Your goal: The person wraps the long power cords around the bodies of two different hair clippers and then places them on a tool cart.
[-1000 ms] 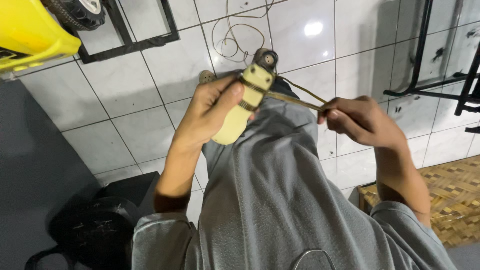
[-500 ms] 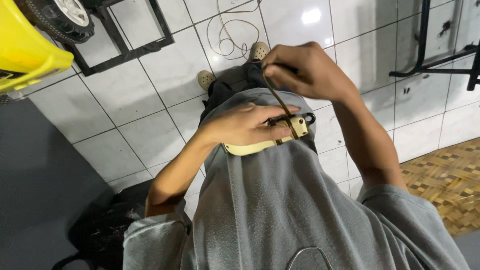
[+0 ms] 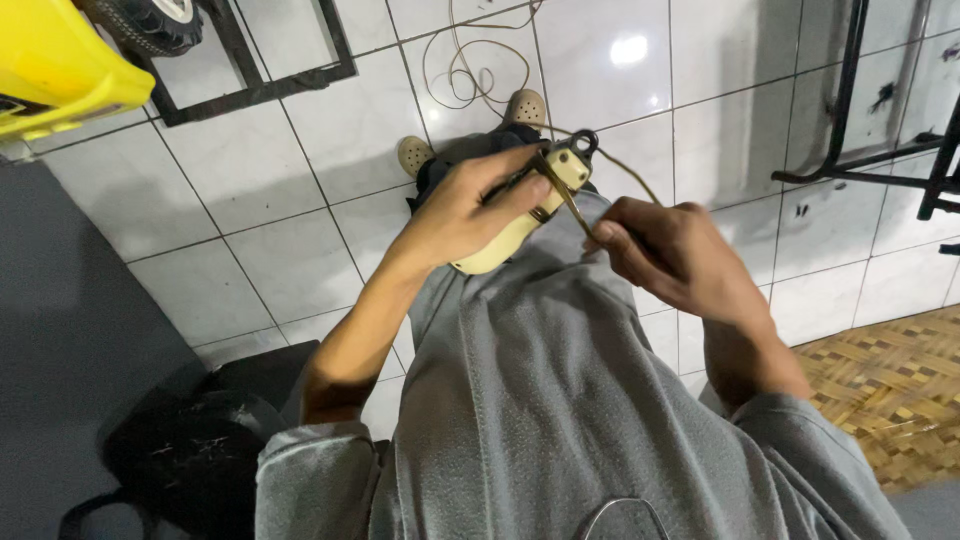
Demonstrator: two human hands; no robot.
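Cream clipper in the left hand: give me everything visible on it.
The clipper is a cream, plastic-looking handheld body with a dark head at its far end, next to a dark loop. It is held tilted, head pointing away from the person, above the grey-clothed lap. The left hand wraps its middle, so part of the body is hidden. A thin tan cord crosses it; the right hand pinches that cord beside it.

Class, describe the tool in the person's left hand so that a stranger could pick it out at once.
Start at the white tiled floor and find the grey shirt low in the middle. Just above it, the left hand grips a cream hair clipper with a dark head. Nothing else here is cream, and a thin cord wraps it, pulled by the right hand.
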